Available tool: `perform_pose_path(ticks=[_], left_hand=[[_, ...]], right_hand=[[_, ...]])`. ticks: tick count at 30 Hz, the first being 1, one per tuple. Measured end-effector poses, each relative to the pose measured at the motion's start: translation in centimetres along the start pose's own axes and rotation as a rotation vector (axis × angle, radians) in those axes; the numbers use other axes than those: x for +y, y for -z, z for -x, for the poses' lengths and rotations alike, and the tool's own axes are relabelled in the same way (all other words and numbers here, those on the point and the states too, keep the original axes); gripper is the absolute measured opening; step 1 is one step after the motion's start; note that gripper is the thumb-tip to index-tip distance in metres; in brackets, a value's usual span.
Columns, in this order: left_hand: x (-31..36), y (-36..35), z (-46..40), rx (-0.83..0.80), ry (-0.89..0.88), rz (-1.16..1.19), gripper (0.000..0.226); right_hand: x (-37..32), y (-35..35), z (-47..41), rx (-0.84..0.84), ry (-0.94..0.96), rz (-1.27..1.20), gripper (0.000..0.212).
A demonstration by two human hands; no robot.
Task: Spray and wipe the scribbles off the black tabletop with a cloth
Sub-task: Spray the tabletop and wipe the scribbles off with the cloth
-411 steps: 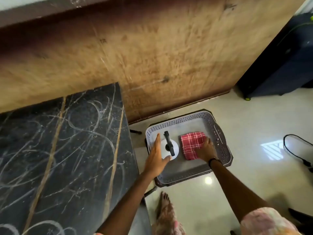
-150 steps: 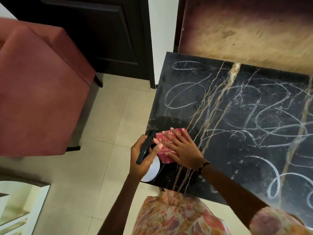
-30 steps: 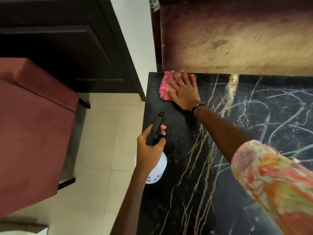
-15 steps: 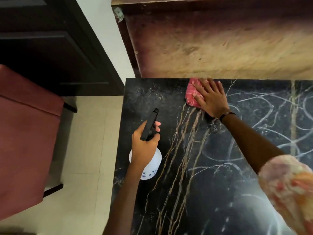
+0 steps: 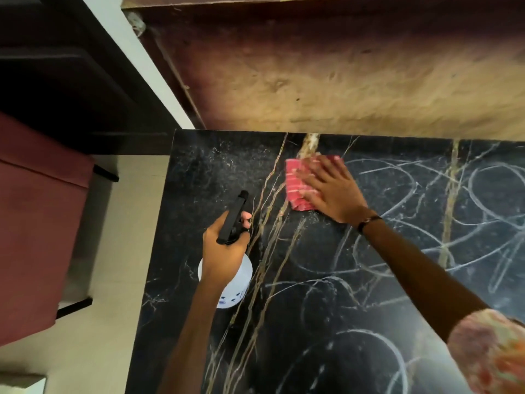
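The black marble tabletop point(image 5: 312, 322) has gold veins and white chalk scribbles point(image 5: 426, 237) across its middle and right; its far-left corner looks mostly free of marks. My right hand point(image 5: 329, 191) lies flat, fingers spread, pressing a red checked cloth point(image 5: 295, 189) onto the top near the far edge. My left hand point(image 5: 224, 251) grips a white spray bottle point(image 5: 235, 288) with a black trigger head point(image 5: 233, 217), held over the left part of the table, nozzle facing the far side.
A brown wooden panel point(image 5: 341, 81) stands against the table's far edge. To the left are a red upholstered chair point(image 5: 37, 223), a dark door point(image 5: 71, 66) and pale floor tiles point(image 5: 99, 322).
My right hand has slid the cloth right and slightly toward me, away from the far-left corner. The left hand keeps the bottle in about the same place.
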State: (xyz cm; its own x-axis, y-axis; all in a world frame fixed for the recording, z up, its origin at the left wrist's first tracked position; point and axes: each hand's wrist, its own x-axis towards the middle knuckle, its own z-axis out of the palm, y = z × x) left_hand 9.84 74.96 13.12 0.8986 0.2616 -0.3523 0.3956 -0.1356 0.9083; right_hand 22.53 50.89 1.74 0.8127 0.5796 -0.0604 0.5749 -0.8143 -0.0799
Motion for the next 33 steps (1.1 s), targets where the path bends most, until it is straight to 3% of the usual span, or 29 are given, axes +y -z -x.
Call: perform_pose_path(ticks=[4,7,13,17,20,23,26,28,33], left_hand=[[-0.3,-0.6,0.6,0.010,0.011,-0.005,0.027],[-0.7,-0.7,0.9,0.013,0.017,-0.021,0.027],[-0.7,-1.2,1.5,0.002,-0.005,-0.052,0.030],[-0.7,-1.5,2.4,-0.002,-0.002,-0.052,0.033],[-1.2,-1.3,3.3,-0.001,0.023,-0.045,0.029],[-1.6,-1.2,4.2,0.005,0.040,-0.029,0.034],[-2.0,-1.2,5.2,0.012,0.063,-0.010,0.036],[-2.2,-1.2,5.9,0.012,0.073,0.000,0.035],[-2.2,-1.2,7.7,0.031,0.062,-0.021,0.035]], right_hand=[[6.0,0.9,-0.5,-0.037,-0.266,-0.039,0.063],[5.0,1.3,-4.0,-0.037,-0.354,-0.063,0.064],[-3.2,0.0,-3.6,0.007,-0.121,-0.040,0.053],[-3.1,-0.6,3.0,-0.026,0.043,-0.011,0.055],[1.1,0.0,7.1,-0.033,0.014,0.004,0.055],[4.2,0.7,6.8,-0.039,-0.198,-0.032,0.055],[2.3,1.0,3.2,-0.034,-0.361,-0.093,0.057],[-1.0,1.1,1.4,-0.047,-0.340,-0.100,0.058],[-10.2,-0.3,3.5,-0.063,-0.022,-0.065,0.056]])
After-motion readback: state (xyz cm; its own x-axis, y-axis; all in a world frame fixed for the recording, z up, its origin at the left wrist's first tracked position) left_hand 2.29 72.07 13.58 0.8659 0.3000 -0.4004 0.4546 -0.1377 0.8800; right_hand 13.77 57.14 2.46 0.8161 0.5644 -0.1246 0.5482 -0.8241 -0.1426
